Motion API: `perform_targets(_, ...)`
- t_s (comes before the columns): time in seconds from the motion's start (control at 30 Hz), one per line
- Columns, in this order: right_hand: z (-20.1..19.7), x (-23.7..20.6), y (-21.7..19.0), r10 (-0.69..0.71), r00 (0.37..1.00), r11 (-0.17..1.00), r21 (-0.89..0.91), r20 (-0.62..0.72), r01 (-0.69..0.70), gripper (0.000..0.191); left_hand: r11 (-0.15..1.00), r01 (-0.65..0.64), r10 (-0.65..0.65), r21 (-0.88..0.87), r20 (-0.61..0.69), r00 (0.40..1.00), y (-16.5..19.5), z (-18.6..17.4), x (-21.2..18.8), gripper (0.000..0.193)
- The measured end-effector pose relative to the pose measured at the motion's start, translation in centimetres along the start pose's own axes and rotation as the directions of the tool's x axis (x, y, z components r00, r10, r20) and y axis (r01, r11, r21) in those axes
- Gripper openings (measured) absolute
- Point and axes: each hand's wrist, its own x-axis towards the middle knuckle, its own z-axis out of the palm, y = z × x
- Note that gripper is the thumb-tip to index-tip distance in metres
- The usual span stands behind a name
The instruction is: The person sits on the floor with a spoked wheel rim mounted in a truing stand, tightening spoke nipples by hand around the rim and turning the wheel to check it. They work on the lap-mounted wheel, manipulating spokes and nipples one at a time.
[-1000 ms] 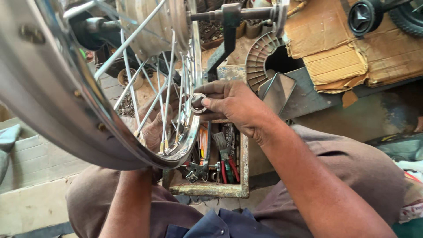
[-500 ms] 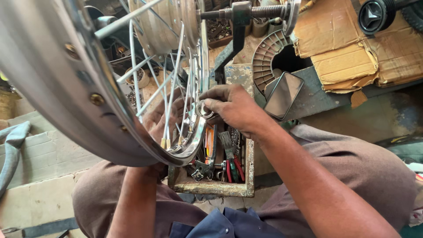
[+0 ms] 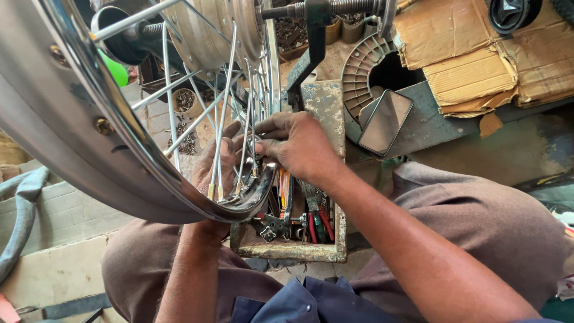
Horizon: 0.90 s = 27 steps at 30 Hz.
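Note:
A chrome spoked wheel rim (image 3: 89,143) with a metal hub (image 3: 209,30) hangs on a truing stand's axle (image 3: 323,11) in front of me. My right hand (image 3: 302,146) reaches to the rim's lower edge, its fingers pinched on a spoke end near the rim. My left hand (image 3: 218,164) is behind the spokes (image 3: 224,107), fingers spread against them by the same spot. Whether either hand holds a small tool is hidden.
An open, worn metal toolbox (image 3: 293,245) with pliers and several tools sits between my knees. A dark phone (image 3: 385,122) lies on the bench beside a ribbed metal part (image 3: 359,66). Cardboard (image 3: 484,54) is stacked at upper right. A grey hose (image 3: 21,209) curves at left.
The view has shifted, so the wheel and hands sit a little lower and to the right. My left hand has come up behind the spokes next to my right hand.

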Motion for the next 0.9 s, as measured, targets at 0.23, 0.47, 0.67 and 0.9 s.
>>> perform_targets(0.23, 0.6, -0.3, -0.1, -0.046, 0.998, 0.998, -0.055, -0.042, 0.043, 0.034, 0.999, -0.003, 0.006, 0.045, -0.048, 0.999, 0.1, -0.1, 0.1, 0.077)
perform_targets(0.47, -0.7, -0.4, -1.5, -0.093, 0.991, 0.954, -0.294, -0.093, 0.061, 0.021, 0.999, 0.029, -0.026, 0.04, -0.072, 0.997, -0.2, -0.1, 0.0, 0.082)
perform_targets(0.67, -1.7, -0.1, -1.9, 0.063, 0.996, 0.998, 0.006, 0.065, -0.064, 0.034, 0.998, 0.057, -0.061, -0.038, -0.091, 0.994, -0.4, -0.1, 0.1, 0.073)
perform_targets(0.9, -2.5, 0.2, -1.5, 0.068, 0.992, 0.991, 0.108, 0.105, -0.08, 0.042, 0.994, 0.061, -0.069, -0.096, -0.08, 0.994, -0.6, -0.2, 0.1, 0.065)
